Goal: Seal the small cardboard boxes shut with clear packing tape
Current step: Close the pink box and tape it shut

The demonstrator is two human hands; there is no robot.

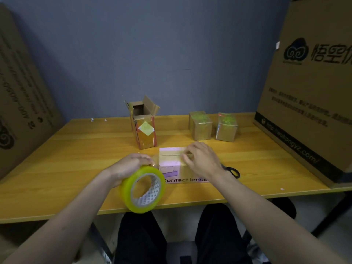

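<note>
The left hand [131, 164] grips the tape roll [142, 189] just left of the small box [172, 161], seemingly keeping a strip taut across it; the right hand [200, 159] lies on the box's top, fingers bent, probably pressing tape over the seam.

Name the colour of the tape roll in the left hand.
Translucent yellow-green tape roll, white patterned core; head view.

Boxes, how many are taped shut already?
Two small brown cardboard boxes look sealed. The left hand holds the yellowish tape roll while the right hand presses on the pink-printed box. The tall open-topped box remains.
</note>
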